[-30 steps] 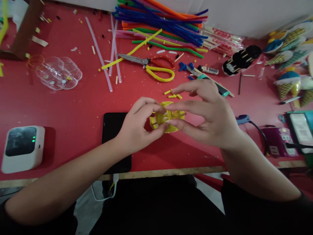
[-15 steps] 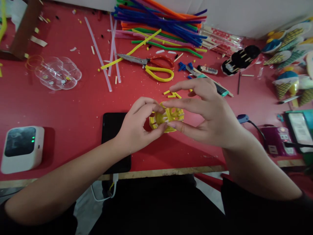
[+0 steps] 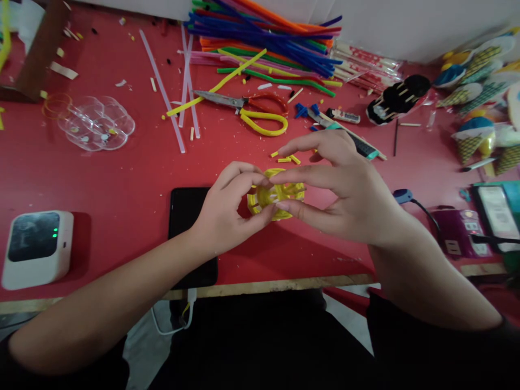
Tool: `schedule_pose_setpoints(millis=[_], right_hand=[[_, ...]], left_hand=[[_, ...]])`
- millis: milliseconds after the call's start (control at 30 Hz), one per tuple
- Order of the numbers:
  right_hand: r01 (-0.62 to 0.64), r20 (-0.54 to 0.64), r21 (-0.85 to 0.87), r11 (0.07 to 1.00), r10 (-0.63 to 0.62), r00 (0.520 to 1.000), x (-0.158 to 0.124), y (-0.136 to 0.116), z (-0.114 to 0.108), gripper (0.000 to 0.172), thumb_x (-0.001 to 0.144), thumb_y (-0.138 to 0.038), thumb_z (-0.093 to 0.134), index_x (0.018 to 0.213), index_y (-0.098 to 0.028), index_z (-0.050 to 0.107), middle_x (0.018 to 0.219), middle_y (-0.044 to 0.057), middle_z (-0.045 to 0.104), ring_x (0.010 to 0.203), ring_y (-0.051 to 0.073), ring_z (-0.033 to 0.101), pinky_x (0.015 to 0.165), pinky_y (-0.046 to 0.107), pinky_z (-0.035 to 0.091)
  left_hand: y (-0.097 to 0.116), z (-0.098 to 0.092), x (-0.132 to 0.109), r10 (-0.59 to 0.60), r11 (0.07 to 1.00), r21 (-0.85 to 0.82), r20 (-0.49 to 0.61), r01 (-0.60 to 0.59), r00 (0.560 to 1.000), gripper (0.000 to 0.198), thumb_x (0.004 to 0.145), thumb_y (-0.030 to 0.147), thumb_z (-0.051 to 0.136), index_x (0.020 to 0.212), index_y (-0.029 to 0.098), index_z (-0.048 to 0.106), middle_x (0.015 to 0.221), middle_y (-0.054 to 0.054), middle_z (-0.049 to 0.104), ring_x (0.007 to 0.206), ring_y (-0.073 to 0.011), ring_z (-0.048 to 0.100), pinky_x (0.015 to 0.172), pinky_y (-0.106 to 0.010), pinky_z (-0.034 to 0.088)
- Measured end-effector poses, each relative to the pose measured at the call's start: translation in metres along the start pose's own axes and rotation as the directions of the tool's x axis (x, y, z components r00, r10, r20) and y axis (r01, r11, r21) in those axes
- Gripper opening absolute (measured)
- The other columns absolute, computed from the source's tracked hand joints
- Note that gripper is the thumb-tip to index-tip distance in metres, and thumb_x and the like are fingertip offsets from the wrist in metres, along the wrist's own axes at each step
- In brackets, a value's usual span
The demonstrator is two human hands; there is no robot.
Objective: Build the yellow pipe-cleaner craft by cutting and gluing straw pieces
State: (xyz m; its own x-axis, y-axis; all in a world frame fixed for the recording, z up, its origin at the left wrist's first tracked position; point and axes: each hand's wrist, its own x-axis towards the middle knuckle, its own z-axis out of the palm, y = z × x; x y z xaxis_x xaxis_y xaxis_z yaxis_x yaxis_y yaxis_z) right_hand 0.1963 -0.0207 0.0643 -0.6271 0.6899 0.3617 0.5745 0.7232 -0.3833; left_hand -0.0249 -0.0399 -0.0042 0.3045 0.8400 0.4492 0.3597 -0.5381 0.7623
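Between my two hands is a small yellow craft model (image 3: 280,210), with yellow rings and short upright sticks. My left hand (image 3: 233,208) grips its left side between thumb and bent fingers. From the right, my right hand (image 3: 341,187) pinches its upper part with the thumb and one finger, while another finger stretches out above. The fingers cover part of the model. Just beyond it lie several short yellow pieces (image 3: 284,160) on the red table (image 3: 134,189).
Scissors (image 3: 239,103) and a cutter (image 3: 365,146) lie behind my hands. Farther back is a pile of coloured pipe cleaners (image 3: 264,32). A black model (image 3: 400,100) stands at the back right. A phone (image 3: 189,208) lies under my left wrist, and a white device (image 3: 38,249) stands left.
Both hands keep almost the same hold on the yellow model. My right fingers have shifted very slightly, and the whole view has moved a little.
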Motion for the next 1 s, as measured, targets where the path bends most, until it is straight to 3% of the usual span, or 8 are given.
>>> schedule_pose_setpoints(millis=[467,600,700,1000], right_hand=[[0.004,0.006,-0.011,1.0,-0.004,1.0,0.002,0.0,-0.001,0.02,0.095,-0.033,0.073,0.114,-0.035,0.077,0.131,0.008,0.069,0.125,0.033,0.064,0.108,0.06,0.054],[-0.007,0.022,-0.009,1.0,0.008,1.0,0.001,0.001,-0.002,0.026,0.095,-0.035,0.073,0.121,-0.04,0.075,0.134,0.007,0.068,0.128,0.032,0.064,0.11,0.061,0.053],[0.021,-0.01,0.034,0.999,-0.021,1.0,-0.001,0.004,-0.003,0.034,0.094,-0.04,0.075,0.127,-0.033,0.074,0.136,0.01,0.069,0.13,0.031,0.063,0.112,0.058,0.052],[0.0,-0.014,0.196,0.981,0.003,1.0,0.009,0.019,-0.004,0.011,0.094,-0.036,0.077,0.103,-0.034,0.082,0.119,0.004,0.071,0.117,0.025,0.069,0.103,0.048,0.057]], left_hand=[[0.0,0.0,0.0,0.013,1.0,-0.015,-0.002,-0.013,1.0,0.023,0.092,0.031,0.075,0.109,0.021,0.064,0.113,-0.008,0.066,0.098,-0.0192,0.067,0.08,-0.032,0.062],[-0.001,0.0,0.001,0.007,0.999,-0.034,-0.004,-0.007,1.0,0.022,0.093,0.034,0.074,0.109,0.022,0.063,0.113,-0.008,0.066,0.099,-0.0197,0.067,0.082,-0.034,0.063],[0.0,0.0,0.001,-0.001,0.999,-0.045,-0.001,0.001,1.0,0.021,0.094,0.034,0.073,0.108,0.022,0.063,0.113,-0.008,0.066,0.099,-0.0196,0.068,0.084,-0.034,0.063],[0.0,-0.001,0.001,-0.002,1.0,-0.015,0.007,0.002,1.0,0.018,0.093,0.028,0.073,0.107,0.021,0.064,0.113,-0.007,0.067,0.099,-0.0182,0.068,0.083,-0.031,0.062]])
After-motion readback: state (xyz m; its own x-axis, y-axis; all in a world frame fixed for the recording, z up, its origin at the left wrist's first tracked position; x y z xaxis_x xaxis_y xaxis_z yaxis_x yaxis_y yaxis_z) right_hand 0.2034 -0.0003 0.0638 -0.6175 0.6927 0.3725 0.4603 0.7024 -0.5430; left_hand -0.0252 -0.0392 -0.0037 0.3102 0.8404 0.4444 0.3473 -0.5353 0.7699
